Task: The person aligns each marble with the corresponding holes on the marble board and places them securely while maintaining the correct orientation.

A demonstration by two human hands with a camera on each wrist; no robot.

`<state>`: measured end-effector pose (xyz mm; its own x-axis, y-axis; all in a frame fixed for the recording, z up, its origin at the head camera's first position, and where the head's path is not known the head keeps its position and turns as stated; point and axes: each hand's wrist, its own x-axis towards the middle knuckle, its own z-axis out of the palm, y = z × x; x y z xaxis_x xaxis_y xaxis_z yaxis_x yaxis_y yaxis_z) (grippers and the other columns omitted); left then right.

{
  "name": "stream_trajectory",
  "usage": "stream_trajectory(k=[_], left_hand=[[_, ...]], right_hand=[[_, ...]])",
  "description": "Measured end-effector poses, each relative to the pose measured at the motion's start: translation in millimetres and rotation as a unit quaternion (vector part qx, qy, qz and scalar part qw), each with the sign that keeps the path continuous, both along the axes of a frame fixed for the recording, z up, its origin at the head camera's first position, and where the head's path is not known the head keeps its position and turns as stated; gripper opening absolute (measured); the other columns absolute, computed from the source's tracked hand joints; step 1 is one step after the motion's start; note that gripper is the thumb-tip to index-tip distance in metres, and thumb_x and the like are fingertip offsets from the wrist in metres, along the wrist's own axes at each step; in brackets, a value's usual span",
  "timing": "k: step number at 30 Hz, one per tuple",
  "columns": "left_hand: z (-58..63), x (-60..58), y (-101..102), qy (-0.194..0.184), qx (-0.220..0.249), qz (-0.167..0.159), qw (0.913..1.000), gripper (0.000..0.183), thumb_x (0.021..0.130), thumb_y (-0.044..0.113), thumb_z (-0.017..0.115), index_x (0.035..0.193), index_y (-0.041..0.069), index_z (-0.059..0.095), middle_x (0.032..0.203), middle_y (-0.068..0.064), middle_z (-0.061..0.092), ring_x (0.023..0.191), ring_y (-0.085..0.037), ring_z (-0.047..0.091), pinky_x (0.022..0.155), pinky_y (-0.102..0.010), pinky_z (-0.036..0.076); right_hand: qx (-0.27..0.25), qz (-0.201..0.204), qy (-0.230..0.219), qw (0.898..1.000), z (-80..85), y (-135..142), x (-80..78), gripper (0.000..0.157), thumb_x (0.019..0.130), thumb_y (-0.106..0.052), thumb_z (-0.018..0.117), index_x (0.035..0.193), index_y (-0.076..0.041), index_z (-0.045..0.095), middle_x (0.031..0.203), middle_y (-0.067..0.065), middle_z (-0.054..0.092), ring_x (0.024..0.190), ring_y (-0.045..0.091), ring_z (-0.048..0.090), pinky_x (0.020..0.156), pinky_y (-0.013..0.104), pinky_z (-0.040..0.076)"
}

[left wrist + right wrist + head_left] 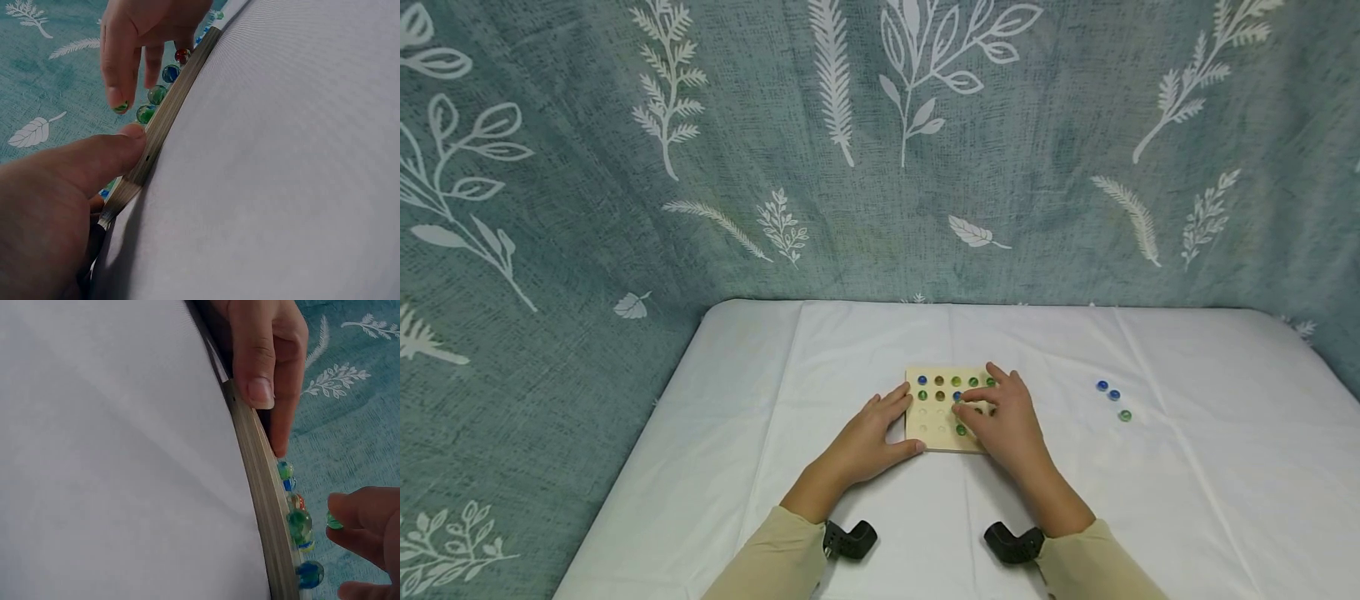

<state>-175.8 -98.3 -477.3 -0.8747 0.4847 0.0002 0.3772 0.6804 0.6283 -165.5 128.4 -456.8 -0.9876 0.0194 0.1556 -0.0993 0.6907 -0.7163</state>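
A pale wooden board (934,442) with rows of round hollows lies on the white cloth. Blue, green, brownish and yellowish marbles (922,380) sit in many hollows; several at the lower left hold none. My left hand (868,442) rests at the board's left side, long fingers along that edge and thumb (122,153) against the front left corner. Over the board, my right hand (1009,417) pinches a green marble (334,520) between thumb and forefinger, slightly above the seated marbles. That hand hides the right part of the board in the head view.
Two blue marbles (1108,390) and one green marble (1124,416) lie loose on the cloth right of the board. Black wrist devices (853,540) sit at both sleeves. A teal leaf-patterned curtain (880,225) hangs behind the table and at the left.
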Motion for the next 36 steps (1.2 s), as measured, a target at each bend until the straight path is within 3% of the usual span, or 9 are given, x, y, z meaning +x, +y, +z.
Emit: stream_trajectory(k=[4,11,19,36], left_hand=[[1.0,0.9,0,0.002,-0.002,-0.001,1.0,0.079,0.09,0.05,0.068,0.153,0.013,0.037,0.163,0.005,0.023,0.15,-0.03,0.022,0.123,-0.046,0.024],[-0.1,1.7,0,0.0,-0.007,0.001,1.0,0.079,0.09,0.051,0.066,0.154,0.016,0.036,0.163,0.008,0.022,0.149,-0.037,0.022,0.121,-0.05,0.028],[-0.4,1.8,1,0.001,-0.005,0.003,1.0,0.078,0.09,0.051,0.066,0.154,0.017,0.036,0.163,0.009,0.023,0.148,-0.04,0.023,0.119,-0.053,0.03],[1.0,2.0,-1,-0.004,-0.004,0.005,1.0,0.078,0.09,0.05,0.067,0.154,0.017,0.037,0.163,0.008,0.023,0.148,-0.04,0.023,0.12,-0.052,0.029]], right_hand=[[0.039,0.011,0.017,0.999,0.4,-6,1.0,0.022,0.085,-0.027,0.077,0.097,-0.01,0.08,0.153,0.023,0.038,0.145,0.055,0.015,0.105,0.082,0.021],[0.08,0.008,0.001,0.997,1.8,-13,0.5,0.023,0.083,-0.032,0.078,0.097,-0.014,0.08,0.154,0.019,0.039,0.145,0.052,0.016,0.097,0.089,0.018],[0.085,0.008,-0.016,0.996,-1.0,-16,-1.9,0.024,0.083,-0.032,0.079,0.1,-0.015,0.08,0.156,0.018,0.036,0.147,0.05,0.012,0.097,0.09,0.012],[0.089,0.008,-0.015,0.996,-1.7,-20,-2.7,0.023,0.081,-0.032,0.08,0.098,-0.016,0.08,0.155,0.018,0.037,0.147,0.051,0.013,0.097,0.09,0.012]])
